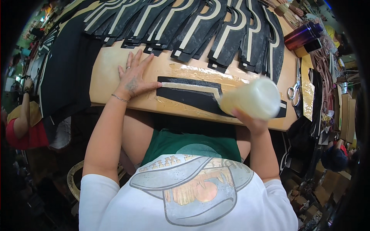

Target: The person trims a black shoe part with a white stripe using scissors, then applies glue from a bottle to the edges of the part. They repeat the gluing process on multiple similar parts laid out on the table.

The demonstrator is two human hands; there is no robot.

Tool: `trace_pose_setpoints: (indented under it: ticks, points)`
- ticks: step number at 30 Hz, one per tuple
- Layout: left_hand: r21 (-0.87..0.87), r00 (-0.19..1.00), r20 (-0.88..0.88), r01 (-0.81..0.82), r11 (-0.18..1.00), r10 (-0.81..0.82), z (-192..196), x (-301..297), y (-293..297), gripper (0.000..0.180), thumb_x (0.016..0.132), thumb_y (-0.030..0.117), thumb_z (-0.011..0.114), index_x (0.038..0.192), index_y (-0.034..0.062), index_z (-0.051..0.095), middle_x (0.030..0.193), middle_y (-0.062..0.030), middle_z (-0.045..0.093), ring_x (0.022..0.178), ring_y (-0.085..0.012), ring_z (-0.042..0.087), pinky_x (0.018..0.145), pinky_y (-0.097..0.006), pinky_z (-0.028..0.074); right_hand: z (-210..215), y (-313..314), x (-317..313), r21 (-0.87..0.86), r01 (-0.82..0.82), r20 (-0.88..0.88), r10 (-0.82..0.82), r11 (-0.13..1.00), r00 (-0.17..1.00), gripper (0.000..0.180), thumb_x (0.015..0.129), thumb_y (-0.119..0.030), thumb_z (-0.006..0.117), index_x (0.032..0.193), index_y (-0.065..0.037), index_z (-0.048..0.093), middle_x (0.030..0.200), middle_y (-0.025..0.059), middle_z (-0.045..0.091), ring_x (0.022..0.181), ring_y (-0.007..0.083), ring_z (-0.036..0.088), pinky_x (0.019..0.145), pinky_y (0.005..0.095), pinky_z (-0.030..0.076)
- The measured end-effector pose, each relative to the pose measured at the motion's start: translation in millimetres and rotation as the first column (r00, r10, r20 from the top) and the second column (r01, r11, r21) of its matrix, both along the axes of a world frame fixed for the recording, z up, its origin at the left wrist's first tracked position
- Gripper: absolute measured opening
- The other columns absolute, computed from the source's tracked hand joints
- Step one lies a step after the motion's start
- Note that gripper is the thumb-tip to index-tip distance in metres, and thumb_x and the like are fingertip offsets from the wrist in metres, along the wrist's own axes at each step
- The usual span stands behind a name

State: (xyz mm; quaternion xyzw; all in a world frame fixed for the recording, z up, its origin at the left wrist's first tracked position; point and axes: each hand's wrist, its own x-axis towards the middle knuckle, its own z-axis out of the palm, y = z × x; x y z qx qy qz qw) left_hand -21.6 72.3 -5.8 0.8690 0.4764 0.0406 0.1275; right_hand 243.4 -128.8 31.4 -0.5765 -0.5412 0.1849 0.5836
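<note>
A black cut piece [189, 94] with a pale strip along it lies flat on the wooden board [111, 61] in front of me. My left hand [133, 77] rests flat on the board with fingers spread, its thumb touching the piece's left end. My right hand [248, 121] grips a translucent squeeze bottle [250, 98] of yellowish glue, tipped so its nozzle meets the right part of the piece. Shiny glue smears cover the board around the piece.
Several black pieces with pale strips [200, 27] lie fanned along the far edge. Scissors [295, 90], a purple metal bottle [302, 35] and leather straps sit at the right. Black sheets [63, 65] cover the left. Another person [23, 123] is at the left edge.
</note>
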Motion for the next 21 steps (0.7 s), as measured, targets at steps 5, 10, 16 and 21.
trace_pose_setpoints:
  ticks: [5,10,16,21]
  points:
    - [0.003,1.0,0.008,0.011,1.0,-0.011,-3.1,-2.1,-1.1,0.093,0.049,0.054,0.071,0.13,0.0246,0.035,0.141,-0.0106,0.016,0.131,-0.0342,0.006,0.09,-0.069,0.006,-2.2,-61.7,60.1,-0.09,0.228,0.116,-0.217,0.97,0.969,0.059,0.065,-0.009,0.07,0.115,0.003,0.041,0.102,0.0136,0.053,0.093,0.0258,0.055,0.082,0.0378,0.045]
    - [-0.005,1.0,-0.005,0.02,1.0,-0.02,-2.0,0.7,-0.2,0.092,0.05,0.052,0.072,0.13,0.0246,0.035,0.141,-0.0108,0.016,0.131,-0.0339,0.006,0.09,-0.069,0.006,-6.4,-45.8,35.3,0.003,0.161,0.073,-0.161,0.987,0.984,0.058,0.062,-0.013,0.074,0.111,0.002,0.045,0.101,0.012,0.053,0.094,0.0243,0.053,0.084,0.0369,0.043]
    - [-0.021,1.0,-0.003,-0.002,1.0,0.002,0.3,-0.6,-1.9,0.092,0.05,0.048,0.072,0.131,0.025,0.034,0.141,-0.0111,0.017,0.131,-0.033,0.005,0.092,-0.068,0.007,0.7,-33.2,40.3,0.048,0.122,0.039,-0.124,0.991,0.992,0.047,0.063,-0.014,0.076,0.101,0.001,0.052,0.095,0.0102,0.056,0.087,0.021,0.055,0.08,0.0328,0.043]
    - [-0.044,1.0,-0.011,-0.016,0.999,0.015,2.7,5.1,-2.6,0.092,0.05,0.046,0.072,0.131,0.0247,0.034,0.141,-0.011,0.017,0.131,-0.0325,0.004,0.092,-0.067,0.007,0.6,-41.5,48.6,0.128,0.129,0.36,-0.167,0.983,0.918,0.046,0.064,-0.014,0.076,0.102,-0.003,0.053,0.093,0.0098,0.058,0.08,0.0216,0.059,0.072,0.0326,0.048]
